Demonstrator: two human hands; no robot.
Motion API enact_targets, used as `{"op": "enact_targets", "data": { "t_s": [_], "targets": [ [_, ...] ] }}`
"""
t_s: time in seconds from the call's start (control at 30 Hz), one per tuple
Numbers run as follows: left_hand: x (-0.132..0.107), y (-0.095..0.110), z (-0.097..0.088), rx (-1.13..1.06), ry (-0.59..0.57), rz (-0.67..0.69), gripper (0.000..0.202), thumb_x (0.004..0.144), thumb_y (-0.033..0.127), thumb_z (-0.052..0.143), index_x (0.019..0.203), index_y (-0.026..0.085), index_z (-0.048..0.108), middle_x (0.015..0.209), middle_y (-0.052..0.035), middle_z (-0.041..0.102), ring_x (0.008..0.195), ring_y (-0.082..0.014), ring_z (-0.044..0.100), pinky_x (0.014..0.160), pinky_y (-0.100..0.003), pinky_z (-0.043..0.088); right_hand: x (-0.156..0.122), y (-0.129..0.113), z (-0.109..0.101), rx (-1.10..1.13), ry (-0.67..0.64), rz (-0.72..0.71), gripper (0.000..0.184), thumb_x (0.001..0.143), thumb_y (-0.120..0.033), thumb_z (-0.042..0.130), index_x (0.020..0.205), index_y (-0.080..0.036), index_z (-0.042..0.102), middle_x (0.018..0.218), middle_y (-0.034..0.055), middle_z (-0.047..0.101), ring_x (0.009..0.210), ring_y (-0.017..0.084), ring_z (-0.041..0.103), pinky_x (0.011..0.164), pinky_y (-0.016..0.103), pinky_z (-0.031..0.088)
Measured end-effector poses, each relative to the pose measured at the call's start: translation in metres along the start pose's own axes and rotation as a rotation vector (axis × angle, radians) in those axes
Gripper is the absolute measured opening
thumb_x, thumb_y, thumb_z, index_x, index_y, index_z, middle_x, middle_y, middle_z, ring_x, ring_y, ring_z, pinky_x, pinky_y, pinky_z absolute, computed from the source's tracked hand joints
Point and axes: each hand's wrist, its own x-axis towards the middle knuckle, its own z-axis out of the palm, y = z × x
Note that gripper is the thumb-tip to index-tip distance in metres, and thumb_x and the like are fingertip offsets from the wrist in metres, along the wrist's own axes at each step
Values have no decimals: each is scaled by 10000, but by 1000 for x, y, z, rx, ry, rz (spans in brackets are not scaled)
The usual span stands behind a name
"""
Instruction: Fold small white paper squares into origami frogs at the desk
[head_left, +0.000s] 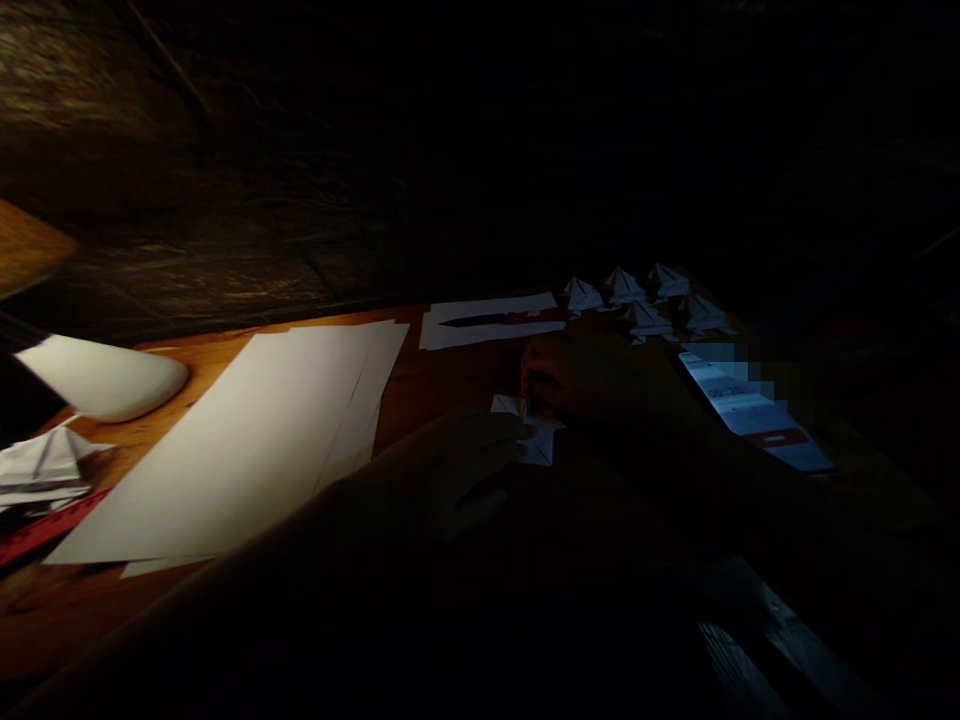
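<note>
Paper (540, 443), folded small with crisp creases and pointed corners, lies on the wooden table (435, 385) under my left hand (454, 460), whose fingers stretch flat over it with the thumb set apart. My right hand (559, 375) curls at its upper edge; it is too dark for me to tell whether those fingers pinch it.

To the left I see large, smooth white sheets (247, 440) overlapping unevenly, a rounded white cone (112, 378), a pleated paper shape (45, 465) and a flat red strip (56, 525) partly under the sheets. Beyond my hands, a knife (480, 320) with a dark tapered blade and red handle rests on a smaller stack (450, 335). Five peaked paper figures (646, 320) cluster to its right, near a glossy lit phone (750, 410). A rough, dim wall (187, 240) rises behind.
</note>
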Motion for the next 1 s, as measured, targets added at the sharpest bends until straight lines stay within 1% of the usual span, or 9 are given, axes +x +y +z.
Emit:
{"op": "enact_targets", "data": {
  "t_s": [0.1,0.2,0.27,0.37,0.47,0.57,0.7,0.83,1.0],
  "targets": [
    [1,4,-2,4,-4,-10,405,979,331,620,1361,199,592,1456,-138,559,1296,-325,564,1090,-541,469,1,-2,3,-34,20,19,150,948,-204,583,893,-146,710,1021,85,654,787,152,559,715,295,398],
    [3,8,-4,14,-6,-17,392,997,373,636,1327,166,589,1350,-123,597,1170,-268,627,983,-491,551,2,-4,5,-33,42,39,137,929,-192,587,854,-146,691,995,80,653,758,143,547,671,287,380],
    [4,10,-5,22,-12,-20,375,1000,369,636,1309,161,594,1308,-114,612,1118,-247,645,940,-462,574,2,-5,6,-36,51,30,116,911,-173,582,840,-148,670,985,78,648,741,137,536,651,285,369],
    [5,13,-7,35,-19,-24,366,1002,365,633,1305,163,597,1306,-115,616,1113,-245,647,937,-457,575,2,-9,5,-45,64,39,64,856,-143,603,797,-164,617,942,69,634,697,132,498,611,286,344],
    [5,15,-8,45,-24,-26,355,1005,365,628,1300,169,601,1309,-115,615,1113,-242,646,941,-454,575,0,-15,2,-37,76,60,98,811,-139,628,756,-185,561,893,62,622,682,139,471,597,292,334],
    [6,16,-8,54,-27,-32,360,1004,365,630,1302,166,600,1308,-115,615,1113,-243,647,939,-455,575,-1,-18,1,-79,47,104,102,817,-170,633,762,-190,549,874,65,613,669,143,448,599,307,326],
    [6,17,-8,71,-39,-39,354,1005,365,627,1299,169,602,1310,-114,615,1114,-243,646,941,-453,574,1,-14,4,-11,45,57,100,819,-136,596,764,-190,531,908,67,608,719,149,485,630,306,346],
    [6,16,-8,82,-49,-39,372,1000,365,636,1308,160,595,1304,-115,616,1114,-247,647,936,-459,576,1,-14,4,-13,10,116,135,806,-189,637,745,-189,516,888,60,600,662,133,450,587,302,307],
    [6,16,-9,88,-51,-37,379,998,365,639,1310,156,592,1302,-115,616,1114,-249,648,934,-461,576,-1,-17,3,-7,19,86,117,820,-197,617,752,-182,524,899,61,587,689,138,461,605,290,321]
  ]
}}
